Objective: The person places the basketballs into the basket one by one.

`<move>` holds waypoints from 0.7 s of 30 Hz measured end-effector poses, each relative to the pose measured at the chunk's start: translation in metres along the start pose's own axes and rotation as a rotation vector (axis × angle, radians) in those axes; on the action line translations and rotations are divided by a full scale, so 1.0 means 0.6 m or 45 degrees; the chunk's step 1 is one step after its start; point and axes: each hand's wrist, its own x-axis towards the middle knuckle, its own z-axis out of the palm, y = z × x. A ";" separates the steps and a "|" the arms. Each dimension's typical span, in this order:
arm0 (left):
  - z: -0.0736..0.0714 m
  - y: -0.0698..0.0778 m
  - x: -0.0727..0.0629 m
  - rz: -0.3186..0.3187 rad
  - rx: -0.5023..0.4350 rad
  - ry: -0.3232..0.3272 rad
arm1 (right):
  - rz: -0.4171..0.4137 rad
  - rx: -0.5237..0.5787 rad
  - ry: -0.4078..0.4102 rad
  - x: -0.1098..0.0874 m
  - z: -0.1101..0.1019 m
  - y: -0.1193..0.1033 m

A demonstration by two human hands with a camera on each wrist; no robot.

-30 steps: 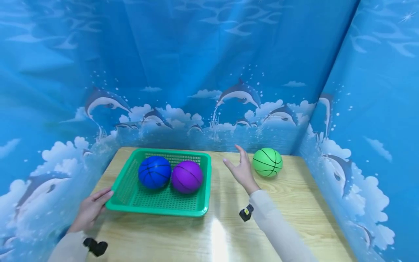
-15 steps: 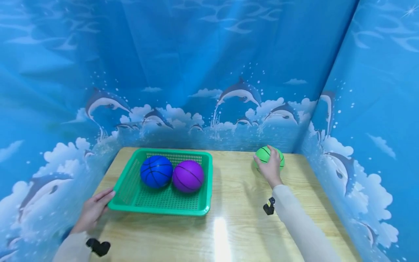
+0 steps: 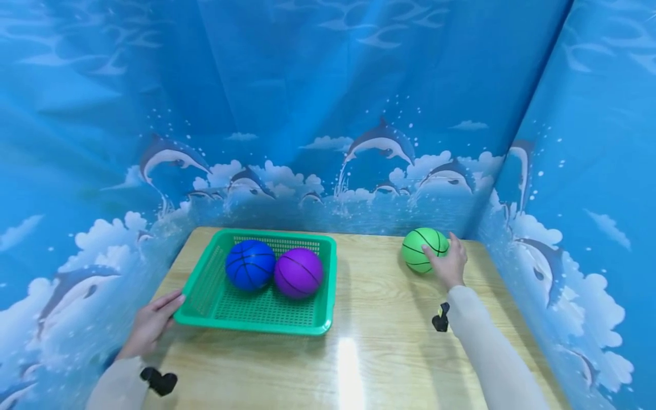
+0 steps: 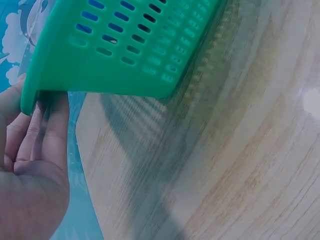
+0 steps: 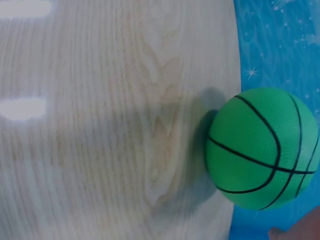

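Note:
The green plastic basket [image 3: 251,326] stands on the left part of the table, holding a blue toy basketball [image 3: 250,265] and a purple one [image 3: 299,273] side by side. At its near left corner, my left hand [image 3: 151,326] grips the rim; in the left wrist view the fingers [image 4: 54,132] reach under it. A green toy basketball [image 3: 417,242] rests at the back right of the table. My right hand [image 3: 451,266] is at its near right side, thumb and fingers spread. The right wrist view shows a gap between the thumb [image 5: 295,230] and the ball.
The wooden table [image 3: 379,307] has a bright glare streak near its front. Blue dolphin-printed sheeting [image 3: 318,114] rises close behind the table and along both sides. Dark wrist cameras [image 3: 160,381] are strapped to both wrists.
My right hand has moved right, from the table's middle, over the green ball, to its near right side. The left hand stays on the basket's corner; the balls look still.

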 end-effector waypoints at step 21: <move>-0.001 -0.001 -0.003 -0.005 -0.019 -0.038 | -0.007 -0.180 -0.241 0.030 0.017 0.035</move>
